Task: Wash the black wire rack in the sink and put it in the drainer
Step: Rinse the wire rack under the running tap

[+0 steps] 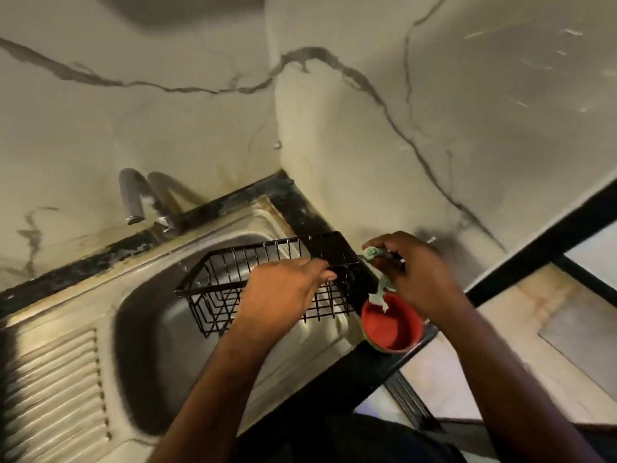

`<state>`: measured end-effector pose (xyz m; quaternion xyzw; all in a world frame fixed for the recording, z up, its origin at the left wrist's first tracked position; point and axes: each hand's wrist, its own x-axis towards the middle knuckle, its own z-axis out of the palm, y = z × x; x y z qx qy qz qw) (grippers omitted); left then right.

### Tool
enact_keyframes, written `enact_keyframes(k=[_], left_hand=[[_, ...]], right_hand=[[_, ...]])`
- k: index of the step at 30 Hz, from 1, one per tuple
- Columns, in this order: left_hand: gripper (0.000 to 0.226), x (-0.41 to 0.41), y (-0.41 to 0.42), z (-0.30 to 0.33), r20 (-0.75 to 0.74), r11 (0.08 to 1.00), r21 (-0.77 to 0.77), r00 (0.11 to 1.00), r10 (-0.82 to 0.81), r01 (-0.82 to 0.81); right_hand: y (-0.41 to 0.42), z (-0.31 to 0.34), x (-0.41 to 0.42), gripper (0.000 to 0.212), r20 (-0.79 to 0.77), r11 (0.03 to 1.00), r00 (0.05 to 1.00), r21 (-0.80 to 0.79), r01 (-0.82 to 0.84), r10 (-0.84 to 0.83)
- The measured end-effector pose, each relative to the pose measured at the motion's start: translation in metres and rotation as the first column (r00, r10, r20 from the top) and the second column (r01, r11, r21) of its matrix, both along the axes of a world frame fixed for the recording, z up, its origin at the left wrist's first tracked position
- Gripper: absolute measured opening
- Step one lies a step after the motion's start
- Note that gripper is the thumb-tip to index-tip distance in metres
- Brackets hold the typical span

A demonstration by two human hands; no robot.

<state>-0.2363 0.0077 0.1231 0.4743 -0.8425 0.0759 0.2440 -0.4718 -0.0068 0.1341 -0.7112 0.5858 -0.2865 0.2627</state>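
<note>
The black wire rack [233,279] hangs over the steel sink basin [160,322], tilted, its right end near the sink's right rim. My left hand [283,295] grips its near top wire from above. My right hand [414,275] holds a green scrubbing cloth [379,262], whose tail dangles into a small red bowl [392,324]. The ribbed drainer [53,389] lies to the left of the basin.
A grey tap [133,198] stands behind the basin at the marble wall. The red bowl sits on the black counter edge [384,372] right of the sink. A pale floor lies beyond the counter at right.
</note>
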Motion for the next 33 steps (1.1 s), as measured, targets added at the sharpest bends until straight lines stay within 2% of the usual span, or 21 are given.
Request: enact_keyframes(k=[7,12,19,22,26,30,33], left_hand=[[0.041,-0.024,-0.007,-0.010,0.002,0.997,0.021,0.998,-0.068,0.068],[0.044,-0.029,-0.007,-0.011,0.025,0.997,0.026,0.997,-0.074,0.073],[0.044,-0.018,-0.001,-0.006,0.047,0.995,0.074,0.997,-0.067,0.064],[0.042,-0.007,0.003,-0.003,0.055,0.996,0.083,0.997,-0.045,0.040],[0.041,0.014,0.012,-0.001,0.063,0.997,0.079,0.998,-0.009,0.004],[0.042,0.036,0.020,0.004,0.065,0.998,0.039,0.997,0.047,-0.049],[0.043,0.055,0.025,0.006,0.045,0.995,0.023,0.994,0.097,-0.098]], right_hand=[[0.012,-0.026,-0.024,0.019,-0.175,0.985,0.985,0.168,0.035,-0.005],[0.020,-0.039,-0.026,0.025,-0.125,0.970,0.992,0.238,0.045,-0.016],[0.011,-0.032,-0.011,0.024,-0.107,0.988,0.994,0.151,0.039,-0.023],[0.006,-0.022,0.007,0.020,-0.008,0.999,1.000,0.051,0.015,-0.014],[-0.003,-0.011,0.038,0.017,0.099,1.000,0.995,0.003,-0.027,0.027],[-0.018,-0.013,0.069,0.020,0.040,0.994,0.995,0.064,-0.090,0.087],[-0.027,-0.014,0.091,0.023,-0.022,0.983,0.983,0.034,-0.179,0.180]])
